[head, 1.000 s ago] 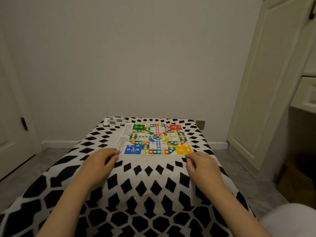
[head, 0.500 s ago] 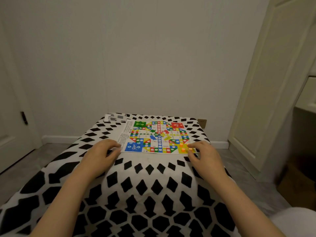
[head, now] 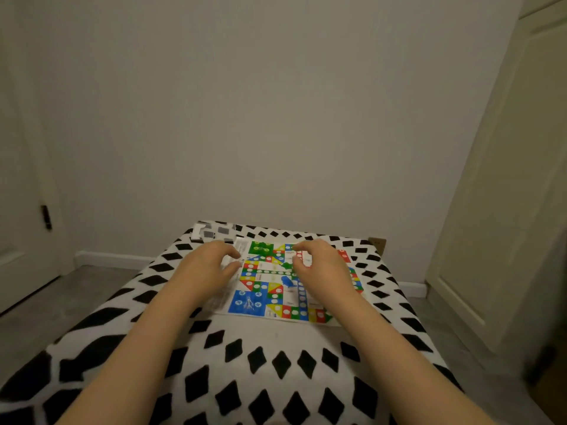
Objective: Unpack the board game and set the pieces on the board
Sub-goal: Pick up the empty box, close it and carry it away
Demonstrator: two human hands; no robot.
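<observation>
The colourful paper game board (head: 260, 302) lies flat on the black-and-white patterned cloth (head: 276, 363). A blue piece (head: 287, 282) and a green piece (head: 287, 265) sit near the board's middle. My left hand (head: 205, 268) hovers over the board's printed left margin, fingers curled and apart, holding nothing. My right hand (head: 320, 268) is over the far middle of the board, thumb and fingers curved around a red spot (head: 306, 259); whether it grips a piece is unclear. My right forearm hides the board's right side.
A small white and grey box (head: 211, 233) lies at the far left corner of the cloth-covered surface. The wall stands right behind it, a door on the left, cream cabinet doors on the right. Grey floor runs along both sides.
Both hands have moved forward from the board's near edge to over its middle and far part. The view has tilted, so the board sits lower in the frame.
</observation>
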